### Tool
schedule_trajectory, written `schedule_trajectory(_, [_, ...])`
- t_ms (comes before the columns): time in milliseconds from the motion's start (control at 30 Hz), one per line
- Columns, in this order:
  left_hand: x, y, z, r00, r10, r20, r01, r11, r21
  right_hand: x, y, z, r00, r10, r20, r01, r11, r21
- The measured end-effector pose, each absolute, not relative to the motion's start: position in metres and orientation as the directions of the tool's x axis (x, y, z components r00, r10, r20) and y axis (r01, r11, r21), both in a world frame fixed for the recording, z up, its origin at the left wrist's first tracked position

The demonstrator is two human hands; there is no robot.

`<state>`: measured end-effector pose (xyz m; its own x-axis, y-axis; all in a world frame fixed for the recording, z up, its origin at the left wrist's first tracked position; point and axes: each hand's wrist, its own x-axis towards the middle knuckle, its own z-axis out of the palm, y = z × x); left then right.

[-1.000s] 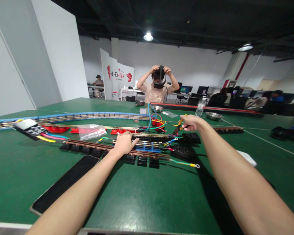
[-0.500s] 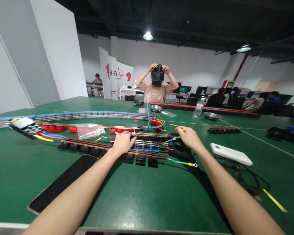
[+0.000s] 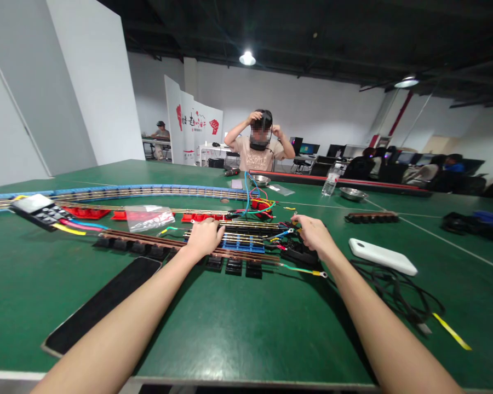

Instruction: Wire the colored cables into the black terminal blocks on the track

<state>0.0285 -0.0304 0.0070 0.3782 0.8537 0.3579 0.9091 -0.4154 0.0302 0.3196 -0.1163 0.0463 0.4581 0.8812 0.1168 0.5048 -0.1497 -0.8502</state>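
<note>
My left hand (image 3: 205, 236) lies over the bundle of conductor rails, its fingers curled across the thin brass-coloured rail (image 3: 246, 225) and its thumb on the near side. Beneath and right of it is a blue rail holder (image 3: 244, 242). My right hand (image 3: 315, 235) is closed in a pinch at the rail's right end, on a wire whose ring terminal (image 3: 294, 214) sticks out past the fingertips. Just below sits a black connector housing (image 3: 299, 253). A blue wire with a ring terminal (image 3: 288, 232) lies left of the hand. Nearest me is a brown rail (image 3: 250, 256) on black holders.
A black phone-like slab (image 3: 102, 306) lies near my left forearm. A white power bank (image 3: 382, 256) and black cables (image 3: 394, 293) lie to the right. Farther back are a plastic bag (image 3: 148, 218), blue curved track (image 3: 168, 191), a bottle (image 3: 331, 181) and a seated person (image 3: 257, 156).
My right hand has shifted slightly left and turned, and the yellow sleeve at its fingertips is hidden now. My left hand stays on the rails. The person opposite has lowered one hand.
</note>
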Motion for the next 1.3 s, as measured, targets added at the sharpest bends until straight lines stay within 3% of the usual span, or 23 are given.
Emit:
schedule_trajectory(167, [0.028, -0.030, 0.006, 0.375, 0.855, 0.358, 0.909, -0.415, 0.038, 0.311, -0.127, 0.054, 0.394, 0.915, -0.081, 0.040, -0.106, -0.994])
schedule_trajectory(267, [0.028, -0.030, 0.006, 0.379, 0.852, 0.361, 0.909, -0.416, 0.028, 0.310, -0.130, 0.054, 0.399, 0.912, -0.095, -0.017, -0.097, -0.995])
schedule_trajectory(400, [0.029, -0.030, 0.007, 0.384, 0.851, 0.359, 0.909, -0.417, 0.016, 0.310, -0.127, 0.050, 0.469, 0.882, -0.043, 0.106, -0.104, -0.989])
schedule_trajectory(533, [0.029, -0.032, 0.008, 0.386, 0.852, 0.352, 0.909, -0.417, 0.012, 0.311, -0.124, 0.043, 0.489, 0.869, 0.070, 0.343, -0.118, -0.932])
schedule_trajectory(767, [0.030, -0.033, 0.011, 0.383, 0.857, 0.346, 0.909, -0.415, 0.023, 0.322, -0.117, 0.034, 0.215, 0.911, 0.352, 0.767, 0.066, -0.639])
schedule_trajectory(1000, [0.029, -0.031, 0.008, 0.389, 0.850, 0.355, 0.906, -0.422, 0.018, 0.323, -0.116, 0.029, 0.147, 0.926, 0.349, 0.828, 0.077, -0.555])
schedule_trajectory(1300, [0.029, -0.033, 0.011, 0.386, 0.858, 0.339, 0.911, -0.413, 0.008, 0.330, -0.122, 0.036, 0.314, 0.906, 0.284, 0.649, 0.014, -0.760])
